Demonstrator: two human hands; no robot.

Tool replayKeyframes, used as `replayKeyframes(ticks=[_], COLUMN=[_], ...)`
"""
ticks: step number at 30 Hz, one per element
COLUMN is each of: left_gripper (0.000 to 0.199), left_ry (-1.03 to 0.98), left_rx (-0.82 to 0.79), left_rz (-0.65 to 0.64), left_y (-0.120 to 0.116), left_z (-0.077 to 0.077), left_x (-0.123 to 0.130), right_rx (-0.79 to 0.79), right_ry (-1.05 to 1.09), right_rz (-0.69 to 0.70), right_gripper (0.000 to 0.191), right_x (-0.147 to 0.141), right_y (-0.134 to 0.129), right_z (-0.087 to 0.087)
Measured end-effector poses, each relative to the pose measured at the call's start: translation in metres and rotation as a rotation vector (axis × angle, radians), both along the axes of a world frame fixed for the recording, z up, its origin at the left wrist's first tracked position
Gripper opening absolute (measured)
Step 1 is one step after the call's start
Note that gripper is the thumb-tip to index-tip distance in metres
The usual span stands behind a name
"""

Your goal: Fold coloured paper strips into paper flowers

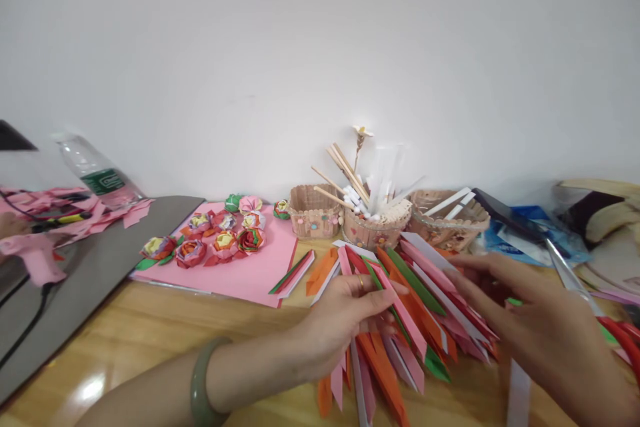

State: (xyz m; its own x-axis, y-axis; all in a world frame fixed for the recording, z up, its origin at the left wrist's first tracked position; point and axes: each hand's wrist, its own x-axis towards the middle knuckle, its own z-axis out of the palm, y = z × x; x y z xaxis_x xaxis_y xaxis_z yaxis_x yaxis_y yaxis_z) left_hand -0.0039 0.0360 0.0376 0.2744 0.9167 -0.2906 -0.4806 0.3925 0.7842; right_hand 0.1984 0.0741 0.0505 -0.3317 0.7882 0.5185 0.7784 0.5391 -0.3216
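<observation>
My left hand (345,313), with a ring and a green bangle on its wrist, pinches several folded paper strips (400,313) in pink, green and red. More folded strips (383,373) in orange, pink and white fan out below it on the table. My right hand (530,333) is at the right end of the pile, its fingertips against the white and pink strips (440,280). Its fingers look apart, though the palm side is hidden. Left of the pile lies a small set of green, red and white strips (293,273).
Folded-paper flowers (225,243) lie on a pink sheet (260,283). Behind are decorated baskets (315,217), one with sticks. At right are scissors (570,273) and a blue packet (530,227). At left are a pink glue gun (40,257), bottle (103,177) and another person's hand (7,225).
</observation>
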Motion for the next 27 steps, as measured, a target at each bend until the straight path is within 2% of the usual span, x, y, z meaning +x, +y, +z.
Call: replayKeyframes(ticks=[2,4,8,12,16,20,24,27], left_gripper=[0.029,0.027,0.027,0.028,0.029,0.034,0.036,0.033], left_ry=[-0.014,-0.034,-0.066,-0.072,-0.063,-0.048,-0.028,-0.049], left_rx=[0.007,0.017,0.042,0.065,0.090,0.090,0.084,0.088], left_rz=[0.014,0.026,0.033,0.058,0.044,0.041,0.050,0.055], left_y=[0.000,0.000,0.000,-0.001,-0.002,-0.001,0.003,0.005], left_z=[0.000,0.001,0.003,0.005,0.005,0.005,0.007,0.005], left_x=[0.000,0.001,0.001,0.003,0.003,0.001,-0.001,-0.004], right_rx=[0.005,0.085,0.243,0.240,0.323,0.317,0.305,0.347], right_ry=[0.065,0.084,0.040,-0.022,-0.011,-0.053,-0.061,0.004], right_rz=[0.104,0.144,0.232,0.236,0.304,0.340,0.375,0.328], right_gripper=[0.017,0.013,0.012,0.014,0.023,0.030,0.028,0.022], right_x=[-0.008,-0.016,-0.026,-0.027,-0.031,-0.035,-0.036,-0.034], right_y=[-0.012,-0.023,-0.032,-0.032,-0.031,-0.030,-0.031,-0.031], right_z=[0.004,0.003,-0.007,-0.013,-0.007,0.000,0.000,-0.003])
